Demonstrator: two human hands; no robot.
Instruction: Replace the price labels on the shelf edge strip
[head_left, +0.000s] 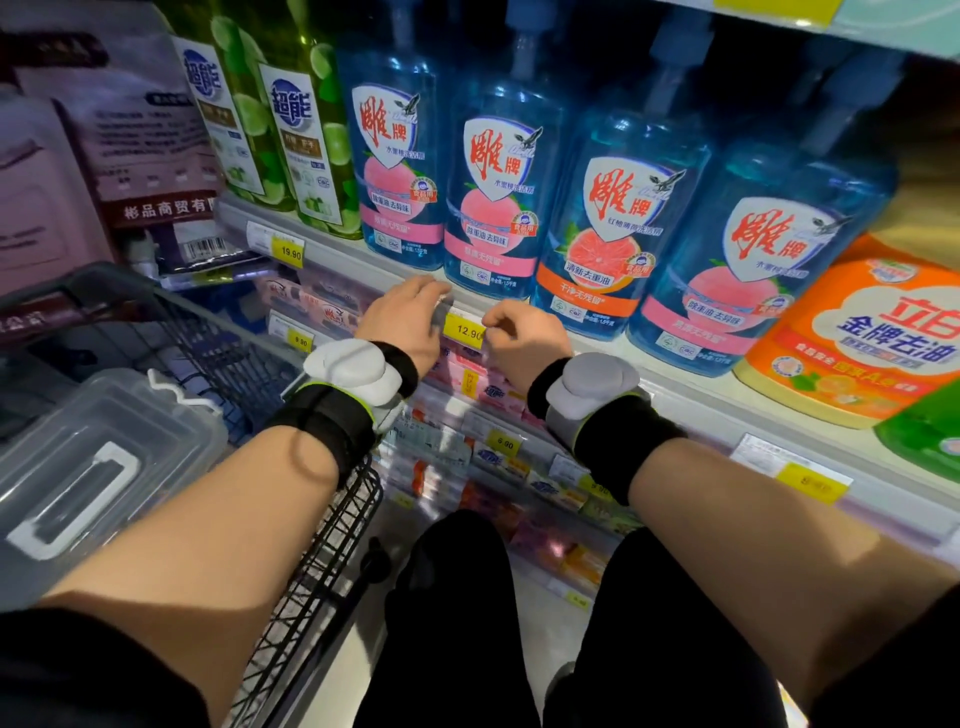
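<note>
Two bare hands work at one yellow paper price label reading 12.90 (464, 330), seated in the pale plastic shelf edge strip (691, 400) below the row of blue dish-soap bottles (498, 197).

Position of the label: it lies directly between the hands, at fingertip level. Its long axis runs along the strip, which slopes from upper left to lower right in the head view.

Left hand (402, 322): fingers curled and narrow, tips at the left end of the label, apparently pressing or pinching something grey-clear there, probably the strip's cover. Whether anything is actually gripped cannot be told.

Right hand (524, 338): closed to a narrow pinch, thumb and forefinger touching the right end of the label.

Both hands are about equally near; the right has the clearer hold on the label edge.

Judgement: the label must travel along or out of the channel, so any pull should follow the strip's axis or lift away from its face.

Other labels, such as the yellow 19.90 tag (290, 252), sit in the same strip. A wire shopping trolley (322, 561) holding a clear lidded plastic box (98, 457) stands to the left.
</note>
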